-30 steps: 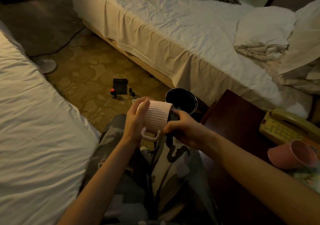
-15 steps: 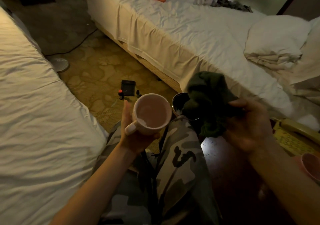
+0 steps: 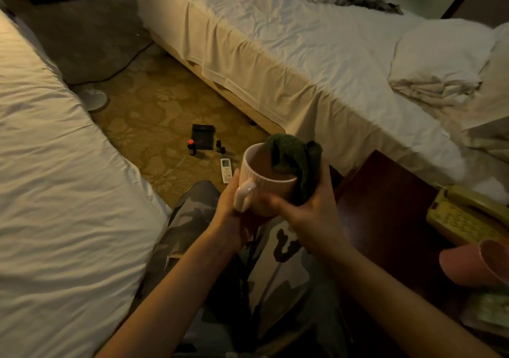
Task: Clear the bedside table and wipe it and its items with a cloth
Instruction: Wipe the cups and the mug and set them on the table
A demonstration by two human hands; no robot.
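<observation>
Mug in pale pink with a ribbed wall sits upright in the air above the person's lap, its handle turned toward the wearer. The left hand curls round its near side by the handle and carries it. A dark green cloth is stuffed partly into the mouth and draped over the far rim; the right hand grips that cloth against the outer wall, thumb low on the front.

Ceramic like this is likely stiff, fairly light and breakable, and its glaze may slip under a dry palm, so a hold wrapped round the body beside the handle looks safest. The cloth is soft and bunches easily, so it should follow the inner wall when turned.

To the right, the dark wood bedside table carries a yellow telephone and a second pink cup lying on its side. A remote, small bottles and a black case lie on the carpet between two white beds.
</observation>
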